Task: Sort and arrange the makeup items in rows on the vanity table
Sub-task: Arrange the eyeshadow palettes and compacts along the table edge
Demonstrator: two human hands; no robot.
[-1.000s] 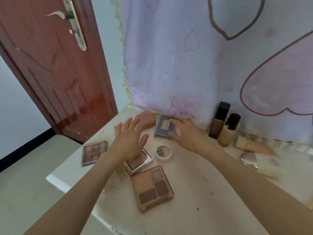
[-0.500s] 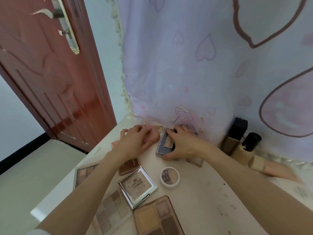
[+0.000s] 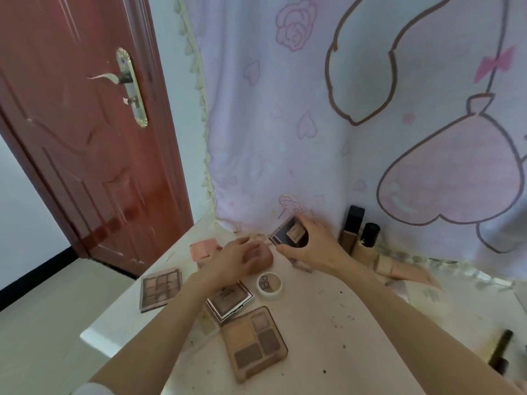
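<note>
Lifted off the white counter (image 3: 328,323) now, the grey square compact (image 3: 291,232) tilts at frame centre, pinched by the right hand (image 3: 316,246)'s fingers. Just left, the left hand (image 3: 236,260)'s curled fingers cover a round pink puff (image 3: 263,259). A white round pot (image 3: 269,285) and brown palettes crowd below.

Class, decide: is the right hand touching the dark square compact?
Touching. The head view shows the right hand gripping the dark square compact, thumb and fingers curled around its edges.
</note>
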